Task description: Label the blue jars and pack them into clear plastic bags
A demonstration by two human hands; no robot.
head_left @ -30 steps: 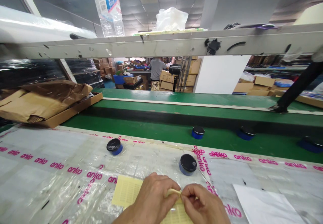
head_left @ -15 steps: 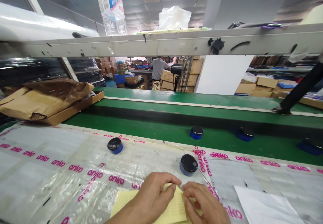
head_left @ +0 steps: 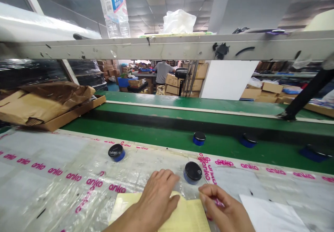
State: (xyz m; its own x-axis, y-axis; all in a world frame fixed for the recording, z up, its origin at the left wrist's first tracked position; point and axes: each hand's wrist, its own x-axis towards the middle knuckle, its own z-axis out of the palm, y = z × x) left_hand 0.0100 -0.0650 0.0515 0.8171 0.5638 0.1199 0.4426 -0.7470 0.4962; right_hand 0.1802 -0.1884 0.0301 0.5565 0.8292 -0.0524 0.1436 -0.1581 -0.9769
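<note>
1. Locate the yellow label sheet [head_left: 186, 214] at the bottom of the view, lying flat on the pink-printed plastic film [head_left: 39, 186] that covers the tabletop. The frame cuts off its near part.
2. Check the left hand [head_left: 156, 200]: it is open and palm down, with its fingers resting on the sheet's far edge. It pinches nothing.
3. Check the right hand [head_left: 224, 207]: its fingers are loosely curled just beside the sheet's right edge, and it holds nothing visible. You cannot tell whether it touches the sheet.
4. Expect the sheet to be light and limp, and likely to slide on the film. Pinch it at an edge or corner, and flatten it with an open palm.
5. Keep clear of the black-lidded blue jar [head_left: 193, 172], which stands just beyond the hands. A second black-lidded jar [head_left: 116, 152] stands farther left, and a white paper sheet [head_left: 268, 213] lies to the right.
</note>
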